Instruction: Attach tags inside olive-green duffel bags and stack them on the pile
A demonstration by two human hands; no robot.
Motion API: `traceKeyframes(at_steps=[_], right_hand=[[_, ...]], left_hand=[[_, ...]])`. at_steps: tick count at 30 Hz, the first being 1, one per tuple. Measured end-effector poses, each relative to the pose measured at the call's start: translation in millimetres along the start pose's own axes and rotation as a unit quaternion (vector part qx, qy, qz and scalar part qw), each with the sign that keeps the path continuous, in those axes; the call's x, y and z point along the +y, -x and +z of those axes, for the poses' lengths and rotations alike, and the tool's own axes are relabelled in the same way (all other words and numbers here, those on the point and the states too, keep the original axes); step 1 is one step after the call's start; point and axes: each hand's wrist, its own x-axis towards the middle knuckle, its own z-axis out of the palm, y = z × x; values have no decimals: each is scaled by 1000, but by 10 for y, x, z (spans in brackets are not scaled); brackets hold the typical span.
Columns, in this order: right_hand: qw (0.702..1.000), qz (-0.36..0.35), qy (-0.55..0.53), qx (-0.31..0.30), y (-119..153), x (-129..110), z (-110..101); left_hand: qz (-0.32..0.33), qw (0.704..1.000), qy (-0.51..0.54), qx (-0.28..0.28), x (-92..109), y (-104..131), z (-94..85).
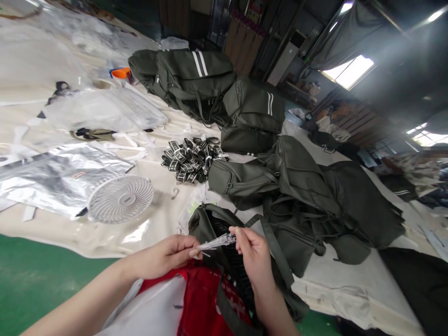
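Two hands: left hand point(164, 256), right hand point(252, 254) pinch clear strip point(219, 241), possibly plastic | backpack point(241, 261) part-hidden

clear plastic strip point(217, 241): thin, translucent, comb-like bundle, lying nearly level with a slight upward tilt to the right | pinched at both ends between fingertips | dark olive backpack point(224, 242): directly beneath it, open-topped, straps hanging loose, at the near edge of the table

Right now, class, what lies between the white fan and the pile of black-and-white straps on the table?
In the head view, only bare cream table covering separates the white fan from the straps.
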Motion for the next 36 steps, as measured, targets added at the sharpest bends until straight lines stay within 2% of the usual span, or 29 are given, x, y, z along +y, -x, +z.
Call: traceKeyframes(at_steps=[5,10,12,17,19,22,25,27,30,32,34,36], right_hand=[[1000,7,-9,15,20,38,17],[999,43,-12,14,36,111,10],[999,40,8,33,37,112,7],[989,-1,61,136,23,49,-44],[982,0,70,176,6,30,-101],[968,-3,37,249,-41,13,-242],[942,-35,-21,332,-100,-16,-427],[930,-54,-45,360,-125,-33,-539],[929,-52,-55,362,-119,-19,-623],[933,-38,-42,355,-89,11,-613],[937,-22,-18,347,-52,29,-569],[941,-6,1,337,-17,20,-518]], left_hand=[[18,1000,-7,13,-8,33,4],[13,1000,-11,13,-33,66,8],[5,1000,-14,14,-39,71,5],[-51,998,19,-28,-58,88,-18],[-47,998,19,-39,-71,109,-44],[-32,999,-4,-44,-121,179,-132],[-67,997,27,-34,-278,278,-301],[-88,995,49,25,-475,318,-456],[-117,974,1,194,-860,275,-695],[-172,940,-103,276,-1080,181,-791],[-208,886,-247,332,-1167,71,-778],[-157,840,-361,373,-1069,-18,-638]])
